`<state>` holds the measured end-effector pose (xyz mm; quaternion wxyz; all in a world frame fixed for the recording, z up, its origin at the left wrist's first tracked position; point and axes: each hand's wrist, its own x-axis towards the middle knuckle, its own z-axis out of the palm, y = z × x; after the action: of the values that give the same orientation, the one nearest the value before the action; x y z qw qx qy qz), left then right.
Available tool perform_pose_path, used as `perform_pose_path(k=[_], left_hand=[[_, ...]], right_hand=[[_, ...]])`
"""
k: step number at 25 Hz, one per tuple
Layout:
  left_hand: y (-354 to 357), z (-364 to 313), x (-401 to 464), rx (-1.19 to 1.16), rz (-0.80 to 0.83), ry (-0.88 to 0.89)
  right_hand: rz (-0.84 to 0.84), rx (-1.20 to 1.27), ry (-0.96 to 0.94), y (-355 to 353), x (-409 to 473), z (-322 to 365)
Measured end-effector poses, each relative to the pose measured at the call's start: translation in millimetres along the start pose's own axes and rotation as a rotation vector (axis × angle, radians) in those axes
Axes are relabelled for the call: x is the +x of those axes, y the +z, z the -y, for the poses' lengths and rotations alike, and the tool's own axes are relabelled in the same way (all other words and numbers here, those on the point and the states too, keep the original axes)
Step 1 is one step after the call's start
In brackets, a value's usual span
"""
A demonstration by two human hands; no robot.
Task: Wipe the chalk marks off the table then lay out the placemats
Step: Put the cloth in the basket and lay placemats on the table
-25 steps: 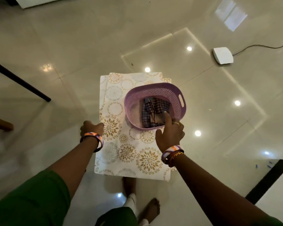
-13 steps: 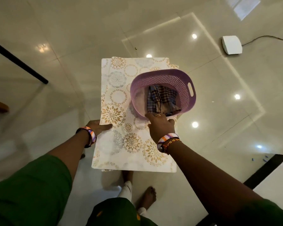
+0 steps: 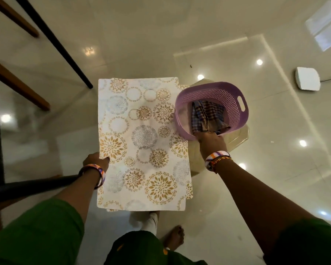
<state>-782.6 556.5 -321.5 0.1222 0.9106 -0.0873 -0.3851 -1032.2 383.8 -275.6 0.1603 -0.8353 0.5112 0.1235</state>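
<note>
Placemats (image 3: 143, 142), a white stack printed with gold and grey medallions, are being held flat above the glossy tiled floor (image 3: 275, 131), with stepped edges of lower mats showing at the far right and near right corners. The left hand (image 3: 96, 160) is gripping the stack at its left edge, thumb on top and the other fingers hidden beneath. The stack's right edge is lying just beside, and partly under, a lilac perforated basket (image 3: 235, 104). The right hand (image 3: 210, 141) is gripping the basket's near rim, its fingers curling over the rim and into the basket; the wrist is bent down and the forearm is reaching in from the lower right. A checked cloth (image 3: 204, 115) is lying bunched inside the basket, touching the right hand's fingers. Under the basket a pale angular surface is showing, but what it is cannot be told.

To the left, a black furniture leg (image 3: 54, 43) and brown wooden legs (image 3: 19, 85) are standing close to the stack's left side, and a dark bar is crossing behind the left wrist. To the right and ahead the floor is lying open, with only a small white box (image 3: 307, 79) and its cable well apart at the far right. Bare feet are showing below the stack.
</note>
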Motion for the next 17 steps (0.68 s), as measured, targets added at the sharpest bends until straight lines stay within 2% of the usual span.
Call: perform_pose_path(k=[5, 10, 17], left_hand=[[-6.5, 32.3, -21.9, -0.053, 0.0, -0.049], [-2.9, 73.3, -48.8, -0.29, 0.06, -0.045], [-2.3, 130.7, -99.5, -0.527, 0.017, -0.082]], right_hand=[[0.01, -0.047, 0.012, -1.0, -3.8, 0.2], [0.014, -0.123, -0.022, 0.2, -11.2, -6.6], [0.017, -0.173, -0.078, 7.5, -41.3, -14.9]])
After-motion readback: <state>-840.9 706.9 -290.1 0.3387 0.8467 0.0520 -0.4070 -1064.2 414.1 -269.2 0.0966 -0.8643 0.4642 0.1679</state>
